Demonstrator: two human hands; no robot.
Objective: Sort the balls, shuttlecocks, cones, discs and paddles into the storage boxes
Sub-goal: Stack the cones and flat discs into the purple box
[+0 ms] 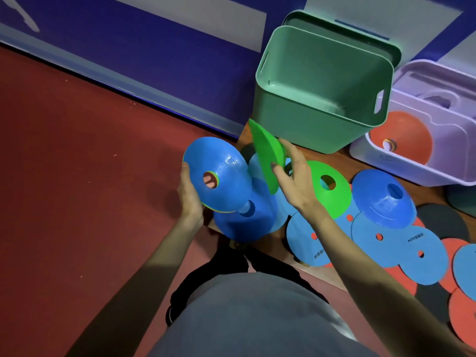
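The left hand [189, 195] grips a small stack of shallow cones [217, 173] by its lower edge, fingers curled behind and fingertips showing through the centre hole. The top cone is blue, with green and orange rims peeking out underneath. The stack is tipped up on edge, its domed top facing up and to the right, toward the camera.

The right hand [296, 181] pinches a green cone [266, 155] between thumb and fingers. This cone stands nearly edge-on, its long line running from upper left to lower right, with the upper tip just below the front of the green box [322, 83]. It sits between the held stack and the green box, close to the stack but apart from it.

The green box stands open on a wooden board [280, 239], with another green box behind it. To its right a lilac box [438, 140] holds an orange cone [404, 137].

On the board lie another blue cone [247, 215] under the held stack, a green cone lying flat [332, 189], and a blue cone further right [383, 199], all dome up. Flat blue discs [401, 248], orange discs [461, 313] and dark discs [443, 220] overlap to the right. The floor [77, 176] is red.
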